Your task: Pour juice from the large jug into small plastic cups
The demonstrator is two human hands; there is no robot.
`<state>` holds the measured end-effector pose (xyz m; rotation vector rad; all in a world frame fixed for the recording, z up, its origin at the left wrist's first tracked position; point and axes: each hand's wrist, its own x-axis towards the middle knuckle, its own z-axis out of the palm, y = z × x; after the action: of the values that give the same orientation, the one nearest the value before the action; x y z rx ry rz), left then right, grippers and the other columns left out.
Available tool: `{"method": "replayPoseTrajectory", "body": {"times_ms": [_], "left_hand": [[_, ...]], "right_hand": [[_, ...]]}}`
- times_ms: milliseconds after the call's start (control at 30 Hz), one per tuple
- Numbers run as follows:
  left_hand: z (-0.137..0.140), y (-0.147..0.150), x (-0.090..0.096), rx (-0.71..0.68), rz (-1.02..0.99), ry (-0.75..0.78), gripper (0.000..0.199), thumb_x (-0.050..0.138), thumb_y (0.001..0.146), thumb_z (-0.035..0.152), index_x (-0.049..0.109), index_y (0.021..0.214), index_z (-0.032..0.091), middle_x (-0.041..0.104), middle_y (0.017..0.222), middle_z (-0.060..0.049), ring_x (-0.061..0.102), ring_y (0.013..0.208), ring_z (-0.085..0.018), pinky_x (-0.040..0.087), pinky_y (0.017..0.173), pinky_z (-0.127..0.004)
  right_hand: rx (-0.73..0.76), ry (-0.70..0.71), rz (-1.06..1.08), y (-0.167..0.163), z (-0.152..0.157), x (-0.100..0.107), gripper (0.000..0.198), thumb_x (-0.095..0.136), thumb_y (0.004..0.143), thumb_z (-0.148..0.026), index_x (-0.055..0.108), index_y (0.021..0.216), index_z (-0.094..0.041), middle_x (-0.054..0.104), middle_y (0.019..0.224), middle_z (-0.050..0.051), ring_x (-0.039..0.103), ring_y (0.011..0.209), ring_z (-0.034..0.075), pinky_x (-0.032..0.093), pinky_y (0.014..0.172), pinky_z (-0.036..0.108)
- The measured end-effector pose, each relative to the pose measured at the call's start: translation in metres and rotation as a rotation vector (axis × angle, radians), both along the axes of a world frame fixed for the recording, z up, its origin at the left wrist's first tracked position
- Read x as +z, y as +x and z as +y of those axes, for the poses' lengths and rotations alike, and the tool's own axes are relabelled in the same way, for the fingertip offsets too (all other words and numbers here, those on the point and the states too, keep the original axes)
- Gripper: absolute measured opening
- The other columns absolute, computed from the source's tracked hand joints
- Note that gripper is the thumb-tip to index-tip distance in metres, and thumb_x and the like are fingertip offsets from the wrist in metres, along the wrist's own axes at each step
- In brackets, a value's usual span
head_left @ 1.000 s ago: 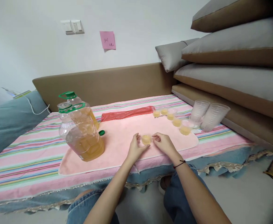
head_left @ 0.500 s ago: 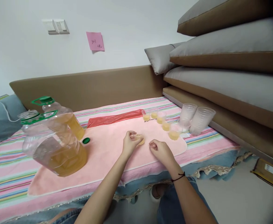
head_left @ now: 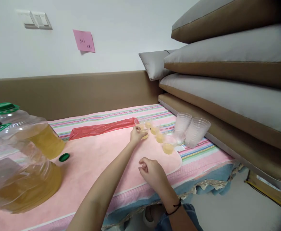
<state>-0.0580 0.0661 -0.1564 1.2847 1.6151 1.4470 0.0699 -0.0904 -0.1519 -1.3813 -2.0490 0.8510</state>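
My left hand (head_left: pixel 137 135) grips a small clear plastic cup (head_left: pixel 144 136) of yellow liquid by its side, close to the other filled cups. Those stand in a curved row on the pink cloth, the nearest being a cup (head_left: pixel 168 148) at the front right end and another cup (head_left: pixel 159 138) just behind it. Loosely curled, with nothing visible in it, my right hand (head_left: pixel 152 171) hovers over the cloth's front part. Two large clear jugs stand at the left: a front jug (head_left: pixel 34 189) and a rear jug (head_left: pixel 46 141), both partly filled with yellow liquid.
Two stacks of clear cups (head_left: pixel 198 131) lean at the right beside piled grey-brown cushions (head_left: pixel 214 83). A green cap (head_left: pixel 64 157) lies near the jugs. Along the back of the pink cloth (head_left: pixel 102 160) stretches a red plastic bag (head_left: pixel 102 129). A padded board (head_left: pixel 82 93) borders the rear.
My left hand has carried the cup from the middle of the cloth back toward the row. My right hand has drawn slightly nearer me. The view has shifted right.
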Motion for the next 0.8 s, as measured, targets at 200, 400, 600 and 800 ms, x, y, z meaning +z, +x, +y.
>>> {"method": "replayPoseTrajectory", "body": {"times_ms": [200,400,600,800], "left_hand": [[0.012,0.004,-0.009,0.01,0.033,-0.01,0.047,0.084,0.049,0.014,0.049,0.079,0.021,0.058,0.083,0.003,0.057,0.074,-0.013,0.045,0.067,-0.026],[0.014,0.007,-0.013,0.021,0.055,-0.025,0.045,0.083,0.055,0.02,0.047,0.08,0.022,0.055,0.081,0.004,0.054,0.07,-0.013,0.045,0.068,-0.027],[0.008,0.004,-0.007,0.033,0.088,-0.053,0.059,0.089,0.047,0.02,0.046,0.088,0.023,0.059,0.086,0.0,0.061,0.077,-0.018,0.05,0.073,-0.033],[-0.016,0.016,0.026,0.079,0.264,0.066,0.069,0.085,0.06,0.033,0.043,0.113,0.02,0.053,0.123,-0.015,0.052,0.119,-0.033,0.042,0.099,-0.049]], "right_hand": [[0.021,0.005,0.026,-0.001,-0.002,-0.001,0.021,0.065,0.085,-0.004,0.069,0.103,-0.014,0.065,0.073,0.0,0.061,0.073,0.016,0.039,0.065,0.022],[0.032,0.013,0.039,-0.008,-0.007,-0.001,0.023,0.067,0.086,-0.007,0.069,0.107,-0.016,0.066,0.073,-0.001,0.063,0.073,0.016,0.038,0.064,0.022],[0.034,0.02,0.031,-0.009,-0.007,0.001,0.022,0.067,0.085,-0.009,0.069,0.106,-0.017,0.066,0.071,-0.001,0.063,0.073,0.017,0.037,0.063,0.023],[0.017,0.043,0.003,-0.01,-0.006,0.0,0.023,0.066,0.084,-0.01,0.07,0.106,-0.018,0.066,0.073,0.001,0.064,0.072,0.018,0.036,0.061,0.023]]}}
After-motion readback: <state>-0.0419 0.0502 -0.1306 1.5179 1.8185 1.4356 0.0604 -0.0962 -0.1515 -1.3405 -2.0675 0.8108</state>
